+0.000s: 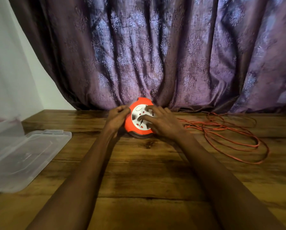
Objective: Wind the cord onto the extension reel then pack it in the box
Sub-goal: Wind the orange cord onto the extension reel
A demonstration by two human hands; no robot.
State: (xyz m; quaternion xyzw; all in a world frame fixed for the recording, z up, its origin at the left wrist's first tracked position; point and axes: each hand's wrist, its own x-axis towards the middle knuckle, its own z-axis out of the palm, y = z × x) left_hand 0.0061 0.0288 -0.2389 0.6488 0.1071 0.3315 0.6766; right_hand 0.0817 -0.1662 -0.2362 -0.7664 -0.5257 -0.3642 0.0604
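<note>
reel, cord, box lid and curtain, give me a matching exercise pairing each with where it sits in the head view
Things:
1. reel
2. cord
3. box lid
4. curtain

Places:
A. hanging behind the table
B. loose loops on the table, right side
C. between the left hand and right hand
D. flat at the table's left edge

Pairs: 1-C, 2-B, 3-D, 4-A

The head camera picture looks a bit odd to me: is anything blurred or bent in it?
In the head view, both hands, left hand and right hand, and the orange reel look soft with blur; the table edge and forearms splay out from wide-angle distortion; the clear box at the left edge is hazy.
</note>
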